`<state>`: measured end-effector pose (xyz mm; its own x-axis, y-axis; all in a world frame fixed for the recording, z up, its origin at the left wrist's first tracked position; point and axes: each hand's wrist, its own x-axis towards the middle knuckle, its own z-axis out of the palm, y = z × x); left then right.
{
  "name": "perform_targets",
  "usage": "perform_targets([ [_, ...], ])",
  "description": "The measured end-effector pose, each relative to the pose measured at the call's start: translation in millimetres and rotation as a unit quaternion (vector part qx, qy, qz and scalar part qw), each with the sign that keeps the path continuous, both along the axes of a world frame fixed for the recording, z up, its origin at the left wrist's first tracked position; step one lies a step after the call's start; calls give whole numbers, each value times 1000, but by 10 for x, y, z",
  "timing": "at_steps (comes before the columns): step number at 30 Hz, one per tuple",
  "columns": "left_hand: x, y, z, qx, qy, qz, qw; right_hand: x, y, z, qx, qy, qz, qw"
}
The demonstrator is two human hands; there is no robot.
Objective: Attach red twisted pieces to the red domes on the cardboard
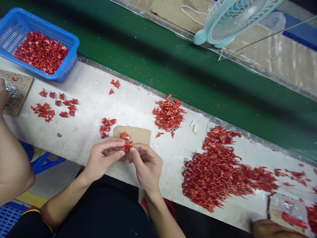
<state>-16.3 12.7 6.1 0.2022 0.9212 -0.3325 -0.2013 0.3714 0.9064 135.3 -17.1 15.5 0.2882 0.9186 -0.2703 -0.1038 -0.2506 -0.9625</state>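
Both my hands meet over a piece of tan cardboard [141, 135] on the white table. My left hand [103, 159] pinches a small glossy red part [127, 146] between thumb and fingers. From the other side, my right hand [149, 166] pinches the same part with thumb and forefinger. The part's exact kind cannot be made out, and fingertips cover its ends. Just beyond it a rounded shiny red piece [124, 136] lies on the cardboard. Several red parts [106, 127] form a small cluster left of the cardboard. A pile of pointed red pieces [169, 114] is to its right.
A large heap of red parts [218, 172] spreads to the right. At the far left, a blue basket [70, 54] holds many red pieces. Co-workers' arms [13, 162] reach in at both sides. A green conveyor belt [148, 59] runs behind the table, with a fan [237, 23] beyond.
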Motion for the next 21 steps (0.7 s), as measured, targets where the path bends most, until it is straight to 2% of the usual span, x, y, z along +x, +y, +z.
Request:
perform_targets([
  [9,108,-73,55,61,27,0,998,51,-63,19,-2,32,-17,999],
  [15,185,-158,-31,40,4,-17,999,99,-167,-69,8,32,-35,999],
  [18,189,-157,-66,39,22,-59,997,121,-210,-112,-3,25,-40,999],
  [21,116,-88,-70,89,73,-107,988,176,-290,-162,-7,27,-60,998],
])
